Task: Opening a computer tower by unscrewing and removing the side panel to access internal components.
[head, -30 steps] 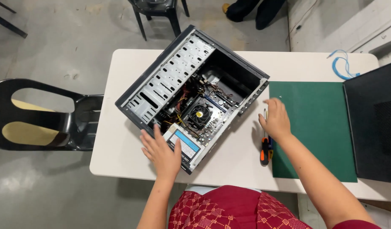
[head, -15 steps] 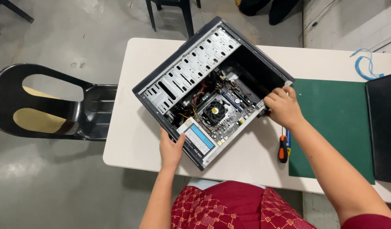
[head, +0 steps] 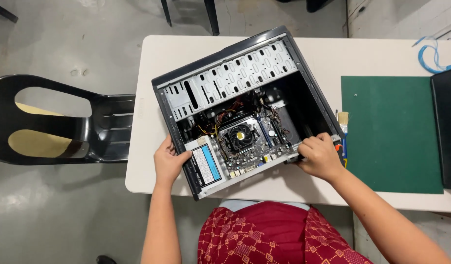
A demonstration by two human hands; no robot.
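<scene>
Both hands, left (head: 169, 164) and right (head: 320, 157), grip open computer case (head: 235, 78) on white table (head: 147, 146); green mat (head: 389, 132) right, black chair (head: 64, 127) left, concrete floor (head: 64, 39).

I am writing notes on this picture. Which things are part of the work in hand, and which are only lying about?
In the work:
- open computer case, lying on its side
- left hand, gripping its near left corner
- right hand, gripping its near right edge

Lying about:
- green mat
- small brush
- blue cable
- black chair
</scene>
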